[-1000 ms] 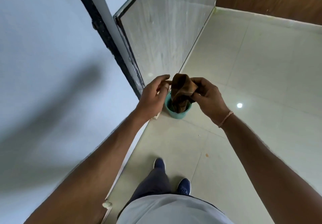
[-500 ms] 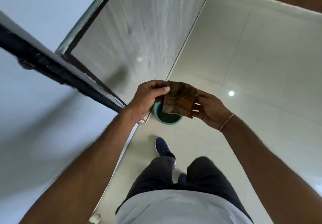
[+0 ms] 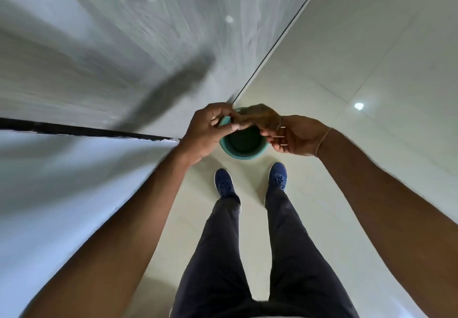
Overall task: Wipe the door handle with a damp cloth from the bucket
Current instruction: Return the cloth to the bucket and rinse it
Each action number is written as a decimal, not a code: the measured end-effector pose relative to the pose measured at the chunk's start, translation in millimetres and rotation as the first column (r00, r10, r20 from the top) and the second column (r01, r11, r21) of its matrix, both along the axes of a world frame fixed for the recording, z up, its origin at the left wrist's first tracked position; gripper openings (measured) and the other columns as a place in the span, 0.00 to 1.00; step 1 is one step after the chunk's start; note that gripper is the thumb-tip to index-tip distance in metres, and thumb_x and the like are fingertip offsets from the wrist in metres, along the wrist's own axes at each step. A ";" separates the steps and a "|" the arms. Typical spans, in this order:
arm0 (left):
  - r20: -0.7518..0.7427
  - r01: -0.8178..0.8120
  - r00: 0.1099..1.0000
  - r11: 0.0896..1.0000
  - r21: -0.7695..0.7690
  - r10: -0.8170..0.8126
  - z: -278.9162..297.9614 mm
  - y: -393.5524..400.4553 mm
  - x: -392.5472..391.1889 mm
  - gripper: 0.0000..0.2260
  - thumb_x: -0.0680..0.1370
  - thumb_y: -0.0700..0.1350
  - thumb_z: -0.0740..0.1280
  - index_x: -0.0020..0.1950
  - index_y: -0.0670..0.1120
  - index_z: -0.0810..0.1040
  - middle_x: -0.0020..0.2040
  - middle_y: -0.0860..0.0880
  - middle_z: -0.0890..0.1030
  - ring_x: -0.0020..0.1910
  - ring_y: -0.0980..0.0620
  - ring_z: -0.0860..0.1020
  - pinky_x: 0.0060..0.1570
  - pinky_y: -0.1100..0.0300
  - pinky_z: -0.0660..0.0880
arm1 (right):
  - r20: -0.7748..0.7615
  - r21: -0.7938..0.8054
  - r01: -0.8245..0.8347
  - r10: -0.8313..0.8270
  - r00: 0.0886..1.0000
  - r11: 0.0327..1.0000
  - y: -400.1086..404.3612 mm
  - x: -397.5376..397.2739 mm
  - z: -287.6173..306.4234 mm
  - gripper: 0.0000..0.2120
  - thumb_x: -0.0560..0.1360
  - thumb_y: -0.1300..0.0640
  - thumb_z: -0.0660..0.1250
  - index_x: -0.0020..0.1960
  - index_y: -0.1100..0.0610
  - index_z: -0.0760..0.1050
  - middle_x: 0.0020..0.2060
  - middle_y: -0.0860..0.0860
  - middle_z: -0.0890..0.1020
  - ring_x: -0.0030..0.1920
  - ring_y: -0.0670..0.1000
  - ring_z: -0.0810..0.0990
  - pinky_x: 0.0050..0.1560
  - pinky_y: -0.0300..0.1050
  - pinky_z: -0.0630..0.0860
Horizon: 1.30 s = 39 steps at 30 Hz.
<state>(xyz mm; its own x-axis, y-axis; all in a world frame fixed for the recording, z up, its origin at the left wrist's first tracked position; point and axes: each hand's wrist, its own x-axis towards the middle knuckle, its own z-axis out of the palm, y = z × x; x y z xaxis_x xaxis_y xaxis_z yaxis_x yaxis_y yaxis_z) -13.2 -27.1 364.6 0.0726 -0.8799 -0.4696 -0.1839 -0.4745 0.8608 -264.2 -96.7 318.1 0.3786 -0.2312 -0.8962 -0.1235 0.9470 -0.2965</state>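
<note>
Both hands meet directly over the teal bucket (image 3: 244, 153) on the floor, likely so drips fall back in. Left hand (image 3: 207, 133) pinches one end of the brown cloth (image 3: 260, 117), fingers closed on it; right hand (image 3: 296, 135) grips the other end, fingers curled around it. Cloth is bunched between them, blurred. Door handle not in view; grey door panel (image 3: 124, 45) at left.

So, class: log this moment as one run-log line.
stage: cloth prep | left hand: gripping brown cloth | right hand: gripping same cloth | teal bucket: on floor below | handle: not visible
</note>
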 end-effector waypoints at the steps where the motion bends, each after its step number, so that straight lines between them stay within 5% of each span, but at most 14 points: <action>1: 0.009 -0.038 0.999 0.999 0.022 0.038 -17.2 0.3 -1.1 0.10 0.78 0.31 0.76 0.54 0.44 0.86 0.56 0.60 0.84 0.57 0.67 0.83 0.55 0.73 0.75 | -0.010 -0.043 -0.005 0.004 1.000 0.999 -5.0 3.1 -14.3 0.11 0.84 0.57 0.65 0.48 0.56 0.84 0.45 0.53 0.84 0.43 0.50 0.79 0.45 0.43 0.75; 5: -0.117 -0.245 0.953 0.940 0.236 0.278 -96.4 5.9 -6.0 0.14 0.81 0.29 0.69 0.56 0.48 0.83 0.55 0.46 0.85 0.60 0.45 0.85 0.56 0.59 0.85 | -0.048 -0.177 -0.107 0.100 0.994 0.979 -12.5 19.7 -76.8 0.08 0.80 0.63 0.71 0.47 0.50 0.79 0.40 0.49 0.82 0.39 0.46 0.79 0.41 0.40 0.75; 8: -0.205 -0.391 0.837 0.816 0.425 0.507 -156.9 3.2 -11.0 0.16 0.81 0.27 0.61 0.59 0.44 0.81 0.55 0.38 0.83 0.57 0.40 0.84 0.57 0.47 0.86 | -0.126 -0.253 -0.189 0.161 0.979 0.949 -13.6 28.8 -133.7 0.12 0.76 0.67 0.75 0.47 0.51 0.79 0.40 0.49 0.84 0.42 0.48 0.82 0.39 0.38 0.77; 12: -0.213 -0.454 0.748 0.719 0.526 0.629 -229.2 2.9 -9.1 0.15 0.81 0.30 0.63 0.59 0.46 0.81 0.59 0.41 0.85 0.59 0.41 0.84 0.59 0.44 0.83 | -0.234 -0.345 -0.292 0.219 0.947 0.892 -8.4 34.3 -204.3 0.19 0.70 0.74 0.76 0.50 0.53 0.80 0.45 0.54 0.82 0.48 0.54 0.81 0.46 0.45 0.84; 15: -0.131 -0.454 0.824 0.779 0.432 0.552 -266.0 4.7 -9.9 0.16 0.78 0.27 0.68 0.55 0.48 0.81 0.59 0.44 0.85 0.57 0.48 0.85 0.61 0.44 0.82 | -0.202 -0.340 -0.367 0.314 0.928 0.866 -7.5 34.7 -234.5 0.23 0.65 0.58 0.81 0.58 0.55 0.79 0.51 0.55 0.85 0.54 0.58 0.83 0.61 0.57 0.81; 17: -0.058 -0.439 0.875 0.838 0.326 0.481 -285.1 4.5 -8.8 0.18 0.77 0.24 0.69 0.56 0.47 0.80 0.52 0.48 0.85 0.47 0.58 0.84 0.50 0.55 0.84 | -0.289 -0.353 -0.444 0.356 0.889 0.823 -4.2 42.1 -244.7 0.36 0.61 0.39 0.80 0.60 0.59 0.79 0.51 0.52 0.86 0.51 0.53 0.83 0.59 0.54 0.81; 19: 0.000 -0.424 0.900 0.878 0.223 0.435 -294.3 4.4 -6.7 0.20 0.75 0.22 0.69 0.59 0.43 0.77 0.50 0.48 0.84 0.44 0.63 0.84 0.46 0.64 0.82 | -0.447 -0.395 -0.506 0.321 0.835 0.767 3.4 49.1 -255.1 0.37 0.65 0.31 0.78 0.55 0.63 0.79 0.49 0.56 0.87 0.47 0.52 0.83 0.57 0.56 0.83; 22: -0.006 -0.464 0.882 0.871 0.164 0.471 -297.4 0.6 -4.6 0.24 0.74 0.25 0.73 0.64 0.44 0.74 0.57 0.42 0.86 0.51 0.57 0.86 0.52 0.61 0.84 | -0.517 -0.433 -0.474 0.219 0.827 0.767 10.2 53.5 -260.9 0.25 0.72 0.40 0.79 0.49 0.62 0.81 0.47 0.59 0.87 0.49 0.58 0.86 0.56 0.60 0.84; 26: -0.132 -0.486 0.813 0.786 0.381 0.567 -292.1 -7.5 -3.9 0.27 0.72 0.41 0.83 0.67 0.40 0.77 0.59 0.42 0.87 0.53 0.47 0.86 0.50 0.53 0.84 | -0.229 -0.510 -0.142 0.025 0.973 0.848 12.1 54.6 -250.2 0.09 0.75 0.54 0.80 0.50 0.53 0.81 0.41 0.48 0.88 0.43 0.51 0.88 0.47 0.49 0.85; 29: -0.159 -0.350 0.861 0.790 0.504 0.483 -287.2 -8.0 -2.4 0.13 0.76 0.48 0.81 0.57 0.49 0.84 0.53 0.48 0.89 0.54 0.48 0.87 0.64 0.48 0.81 | -0.126 -0.491 -0.033 -0.034 0.991 0.870 10.9 52.1 -246.6 0.11 0.75 0.59 0.80 0.54 0.57 0.81 0.46 0.53 0.90 0.49 0.59 0.90 0.53 0.53 0.86; 31: -0.173 -0.332 0.875 0.821 0.465 0.452 -287.1 -9.2 -0.7 0.11 0.74 0.48 0.82 0.52 0.49 0.85 0.50 0.49 0.89 0.54 0.48 0.87 0.66 0.47 0.82 | -0.110 -0.438 -0.019 -0.033 0.993 0.899 7.6 52.4 -244.3 0.20 0.73 0.53 0.80 0.59 0.61 0.81 0.48 0.54 0.90 0.49 0.57 0.90 0.53 0.52 0.86; 34: -0.230 -0.240 0.907 0.882 0.405 0.352 -285.3 -12.4 3.4 0.08 0.76 0.42 0.80 0.53 0.48 0.87 0.50 0.49 0.90 0.53 0.50 0.88 0.62 0.53 0.84 | -0.096 -0.352 0.050 -0.090 0.991 0.935 2.0 54.1 -244.8 0.25 0.71 0.49 0.80 0.60 0.64 0.81 0.47 0.55 0.89 0.46 0.55 0.89 0.53 0.54 0.86; 39: 0.042 -0.222 0.974 0.897 0.382 0.223 -299.5 -8.2 4.5 0.08 0.74 0.40 0.82 0.49 0.45 0.85 0.43 0.51 0.88 0.38 0.64 0.85 0.42 0.70 0.80 | -0.332 -0.455 -0.157 -0.003 0.943 0.877 0.3 61.6 -256.2 0.18 0.69 0.58 0.84 0.55 0.63 0.83 0.47 0.56 0.89 0.50 0.61 0.89 0.53 0.57 0.87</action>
<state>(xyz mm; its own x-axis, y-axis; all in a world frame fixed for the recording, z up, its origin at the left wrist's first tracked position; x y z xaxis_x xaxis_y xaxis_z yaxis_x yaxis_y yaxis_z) -8.7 -35.3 65.1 0.2440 -0.5943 -0.7664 -0.0330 -0.7949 0.6059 -202.6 -96.3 61.9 0.1318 -0.6350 -0.7612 -0.3521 0.6879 -0.6347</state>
